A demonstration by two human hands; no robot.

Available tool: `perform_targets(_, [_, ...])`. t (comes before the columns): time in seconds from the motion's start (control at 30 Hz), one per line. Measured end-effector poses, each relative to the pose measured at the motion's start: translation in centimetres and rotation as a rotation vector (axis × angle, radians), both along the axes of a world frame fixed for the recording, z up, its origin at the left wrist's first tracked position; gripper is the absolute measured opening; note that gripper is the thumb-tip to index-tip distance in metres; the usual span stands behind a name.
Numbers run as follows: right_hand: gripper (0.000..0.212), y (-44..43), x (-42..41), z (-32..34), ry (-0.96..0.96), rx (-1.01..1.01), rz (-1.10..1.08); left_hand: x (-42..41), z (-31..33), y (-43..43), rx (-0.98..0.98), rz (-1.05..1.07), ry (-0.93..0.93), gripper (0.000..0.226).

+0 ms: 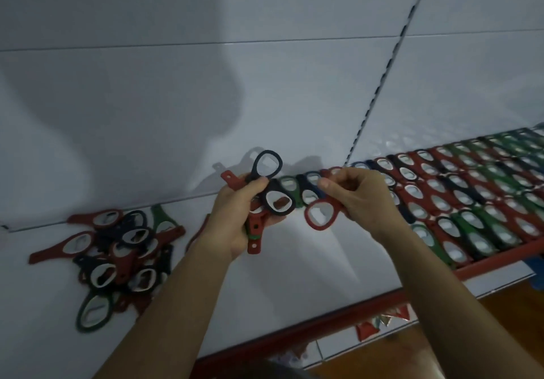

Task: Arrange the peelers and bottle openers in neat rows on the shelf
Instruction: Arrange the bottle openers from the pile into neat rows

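Several bottle openers sit fanned in the left hand [235,211], whose fingers are curled round a bundle of openers [253,244] in black, red and green, rings up and handles down. The right hand [362,199] pinches a single red opener [308,216] by its handle, between thumb and curled fingers – the ring hangs free toward the person, just beside the bundle and not touching the shelf [294,266].

What the next move turns on is where the finished rows [459,196] end. They lie to the right of both hands, so the right hand is the nearer one; the back row reaches in behind its knuckles, while the front rows stop further right. The laid openers run with their long axis front to back, overlapping sideways, and the held red one points roughly the same way, so by my reading it needs little turning, only a short carry right and down.

Open room is good: bare white shelf lies under the hands, between the rows and the loose pile [117,249] on the left. The red front lip [323,317] bounds the near side and the back panel [265,84] the far side – an opener set too far forward could, I judge, overhang that lip.
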State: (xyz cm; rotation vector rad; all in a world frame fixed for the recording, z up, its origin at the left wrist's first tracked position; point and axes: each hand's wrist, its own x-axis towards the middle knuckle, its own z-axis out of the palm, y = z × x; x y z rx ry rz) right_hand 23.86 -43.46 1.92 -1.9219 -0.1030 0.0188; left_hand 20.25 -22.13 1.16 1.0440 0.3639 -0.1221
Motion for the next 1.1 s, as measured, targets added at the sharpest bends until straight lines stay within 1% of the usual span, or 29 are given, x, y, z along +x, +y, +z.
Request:
perform_targets(0.1, [0.024,-5.7,1.5,-0.7,0.059,-0.161,0.002,0.3,-0.2,-3.3,-0.109,-0.029,0.035,0.023])
perform_targets(0.13, [0.02,-7.2,1.9,-0.7,0.1,-0.166,0.013,0.3,-0.3,-4.4,-0.158,-0.04,0.039,0.023])
perform_targets(0.2, [0.012,-9.7,2.6,-1.0,0.189,-0.11,0.056,0.7,-0.8,-6.2,-0.23,-0.054,0.047,0.021])
perform_targets(0.27, [0.01,-11.1,2.9,-1.6,0.234,-0.09,0.07,1.2,-1.3,-7.8,-0.252,-0.079,0.059,0.019])
perform_targets(0.3, [0.01,-11.3,2.9,-2.2,0.215,-0.176,0.063,1.4,-1.5,-8.4,-0.245,-0.09,0.061,0.017])
perform_targets(0.37, [0.013,-11.7,2.5,-3.7,0.087,-0.508,0.058,1.7,-2.0,-9.7,-0.193,-0.088,0.046,0.014])
perform_targets(0.4, [0.015,-11.8,2.2,-4.4,0.031,-0.637,0.061,1.7,-2.2,-10.3,-0.15,-0.078,0.037,0.015])
perform_targets(0.43, [0.016,-11.8,1.8,-5.0,0.001,-0.706,0.07,1.7,-2.3,-10.9,-0.1,-0.064,0.03,0.016])
perform_targets(0.5, [0.017,-11.7,1.4,-6.2,-0.004,-0.76,0.093,1.6,-2.5,-12.0,-0.003,-0.042,0.021,0.016])
perform_targets(0.57, [0.019,-11.8,1.3,-6.9,-0.024,-0.795,0.098,1.5,-2.4,-12.8,0.052,-0.05,0.014,0.016])
perform_targets(0.6, [0.019,-11.8,1.4,-6.9,-0.058,-0.776,0.093,1.5,-2.3,-13.0,0.082,-0.061,0.011,0.018])
perform_targets(0.63, [0.018,-11.8,1.4,-6.5,-0.107,-0.704,0.078,1.5,-2.2,-13.2,0.117,-0.078,0.01,0.019])
perform_targets(0.67, [0.017,-11.8,1.4,-5.9,-0.152,-0.571,0.062,1.5,-2.0,-13.3,0.151,-0.104,0.008,0.018])
perform_targets(0.7, [0.018,-11.6,1.5,-5.2,-0.17,-0.393,0.065,1.5,-1.8,-13.4,0.175,-0.141,0.005,0.016])
perform_targets(0.77, [0.022,-11.1,2.1,-3.8,-0.101,-0.062,0.148,1.5,-1.5,-13.6,0.224,-0.224,-0.006,0.017])
perform_targets(0.8, [0.022,-10.8,2.6,-3.3,-0.072,0.026,0.192,1.5,-1.4,-13.6,0.248,-0.247,-0.008,0.017])
perform_targets(0.87, [0.017,-10.0,3.6,-2.8,-0.094,0.083,0.208,1.5,-1.3,-13.5,0.251,-0.226,0.008,0.016])
perform_targets(0.9, [0.014,-9.7,4.0,-2.7,-0.106,0.112,0.185,1.5,-1.2,-13.3,0.221,-0.202,0.019,0.017])
perform_targets(1.0, [0.013,-9.3,4.7,-2.5,-0.119,0.2,0.121,1.6,-1.4,-12.4,0.059,-0.164,0.023,0.027])
perform_targets(1.1, [0.014,-9.8,5.1,-2.5,-0.153,0.205,0.131,1.0,-1.8,-11.3,-0.091,-0.139,0.049,0.035])
